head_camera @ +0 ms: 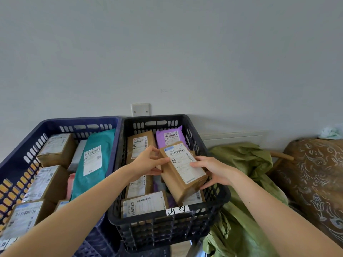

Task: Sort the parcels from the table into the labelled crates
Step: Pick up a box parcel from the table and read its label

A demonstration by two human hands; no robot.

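A brown cardboard parcel [182, 175] with a white shipping label is held tilted over the black crate [167, 225]. My left hand [148, 162] grips its left side, fingers curled round the edge. My right hand [209, 169] holds its right side, thumb on the label and fingers under the lower edge. The black crate carries a handwritten label [177, 210] on its front rim and holds several brown boxes and a purple mailer [169, 135]. To the left, the blue crate [22, 156] holds brown boxes and a teal mailer [92, 164].
A green plastic sack [246, 182] is heaped right of the black crate. Further right stands a brown patterned piece of furniture [315, 175]. A pale wall with a socket plate [140, 109] rises behind the crates.
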